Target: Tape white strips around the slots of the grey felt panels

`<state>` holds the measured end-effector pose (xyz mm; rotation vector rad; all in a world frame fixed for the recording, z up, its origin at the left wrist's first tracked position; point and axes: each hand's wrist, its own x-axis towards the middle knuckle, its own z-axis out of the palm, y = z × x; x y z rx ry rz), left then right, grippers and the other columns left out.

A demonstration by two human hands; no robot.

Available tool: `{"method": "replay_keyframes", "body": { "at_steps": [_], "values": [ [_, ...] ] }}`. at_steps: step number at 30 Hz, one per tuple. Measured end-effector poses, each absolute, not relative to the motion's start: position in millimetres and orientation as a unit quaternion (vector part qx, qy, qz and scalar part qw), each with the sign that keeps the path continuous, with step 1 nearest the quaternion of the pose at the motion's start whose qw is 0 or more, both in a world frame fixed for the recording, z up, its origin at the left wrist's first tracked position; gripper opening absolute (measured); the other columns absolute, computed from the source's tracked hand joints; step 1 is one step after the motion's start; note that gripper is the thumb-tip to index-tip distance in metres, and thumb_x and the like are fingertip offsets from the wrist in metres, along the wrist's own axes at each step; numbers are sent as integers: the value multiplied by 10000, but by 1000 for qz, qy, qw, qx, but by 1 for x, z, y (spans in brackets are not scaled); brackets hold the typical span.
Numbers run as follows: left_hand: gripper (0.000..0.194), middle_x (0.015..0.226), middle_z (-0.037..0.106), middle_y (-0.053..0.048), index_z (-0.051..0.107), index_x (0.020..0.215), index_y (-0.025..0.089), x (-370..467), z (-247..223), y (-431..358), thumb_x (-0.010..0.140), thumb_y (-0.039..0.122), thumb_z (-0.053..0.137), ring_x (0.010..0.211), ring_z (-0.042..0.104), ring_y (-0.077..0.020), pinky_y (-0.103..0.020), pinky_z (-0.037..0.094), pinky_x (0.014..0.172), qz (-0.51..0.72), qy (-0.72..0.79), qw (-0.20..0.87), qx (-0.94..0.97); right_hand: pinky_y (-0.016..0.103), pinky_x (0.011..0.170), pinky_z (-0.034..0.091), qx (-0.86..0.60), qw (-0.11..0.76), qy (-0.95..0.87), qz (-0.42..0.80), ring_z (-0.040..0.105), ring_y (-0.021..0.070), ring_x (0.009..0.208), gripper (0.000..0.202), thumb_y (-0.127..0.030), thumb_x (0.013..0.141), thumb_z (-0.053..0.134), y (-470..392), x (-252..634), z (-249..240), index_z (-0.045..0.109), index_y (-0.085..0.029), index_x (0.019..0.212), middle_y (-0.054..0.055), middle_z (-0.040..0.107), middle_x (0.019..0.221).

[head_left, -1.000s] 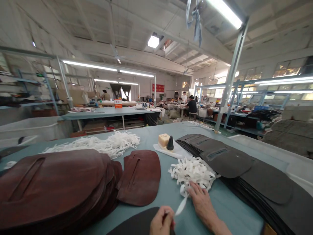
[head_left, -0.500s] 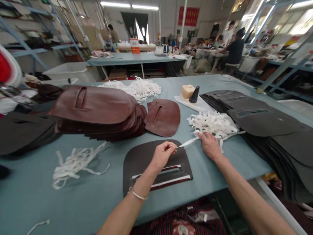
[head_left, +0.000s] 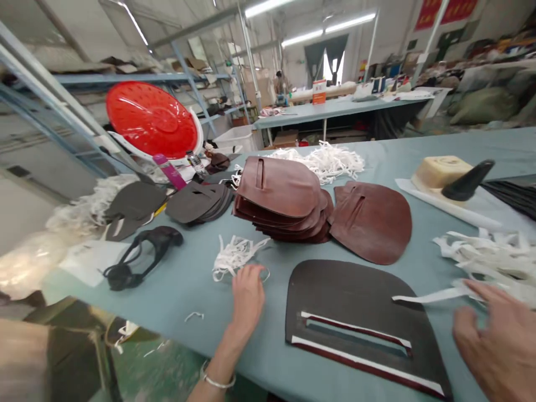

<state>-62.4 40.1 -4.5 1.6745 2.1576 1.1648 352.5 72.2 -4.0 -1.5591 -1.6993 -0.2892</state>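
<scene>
well, the left hand (head_left: 248, 293) is over the blue-green table (head_left: 272, 329), its fingers bent and bunched at the near side of a small heap of white strips (head_left: 235, 254); whether they grip any strip i cannot tell. a pale bracelet (head_left: 215, 383) circles that wrist.

the right hand (head_left: 496, 335), blurred at the right edge, is partly open, thumb apart from the forefinger. the forefinger is at a single white strip (head_left: 439, 294), beside the near side of a larger white heap (head_left: 498, 254); how firmly it presses there is unclear. the strip's left end reaches over the right edge of a dark panel (head_left: 347, 290).

that panel lies flat between the two hands, rounded on its far side, with a long slot toward its near side. white and dark red bands run along the slot and along the near edge.

farther off, left of the middle, is a stack of brown pieces (head_left: 280, 192), with one brown piece (head_left: 374, 223) touching it on the right. behind them spreads another white heap (head_left: 330, 162). at the far right a yellowish block (head_left: 439, 173) and a black cone-shaped object (head_left: 467, 181), tilted, rest on a white sheet (head_left: 408, 191). left of the brown stack lie dark grey pieces (head_left: 195, 201).
</scene>
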Motion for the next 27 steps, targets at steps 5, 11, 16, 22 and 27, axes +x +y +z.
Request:
{"method": "replay_keyframes", "body": {
  "at_steps": [5, 11, 16, 22, 27],
  "values": [
    [175, 924, 607, -59, 598, 873, 185, -75, -19, 20, 903, 210, 427, 967, 521, -239, -433, 346, 891, 204, 742, -28, 638, 323, 894, 491, -404, 325, -850, 89, 572, 184, 1056, 352, -104, 886, 361, 71, 194, 7, 518, -190, 1189, 112, 565, 1187],
    [230, 1008, 624, -54, 583, 1015, 187, -51, -26, 3, 917, 146, 379, 1068, 514, -197, -396, 329, 957, 248, 653, -15, 715, 298, 779, 481, -308, 168, -926, 138, 595, 189, 921, 270, -72, 877, 456, 61, 89, -3, 544, -144, 1122, 108, 608, 1064],
    [203, 1171, 602, -71, 630, 969, 228, -61, -21, 7, 896, 170, 448, 1205, 443, -251, -432, 304, 970, 210, 690, -84, 687, 248, 636, 374, -395, 116, -904, 118, 545, 150, 707, 199, -32, 869, 441, 61, 110, -11, 562, -183, 825, 29, 597, 810],
    [205, 1184, 580, -109, 631, 956, 203, -120, -12, 29, 879, 186, 442, 1188, 424, -312, -482, 308, 944, 197, 797, -152, 551, 298, 696, 293, -477, 134, -863, 99, 485, 189, 761, 236, -17, 869, 405, 51, 177, -16, 548, -185, 788, 33, 594, 767],
    [232, 1164, 572, -92, 560, 1098, 208, -70, 12, 29, 893, 268, 468, 1156, 453, -250, -440, 302, 999, 301, 698, -48, 648, 311, 727, 280, -466, 173, -860, 114, 478, 192, 769, 220, -111, 935, 388, 43, 190, -7, 549, -195, 812, 22, 603, 768]
  ]
}}
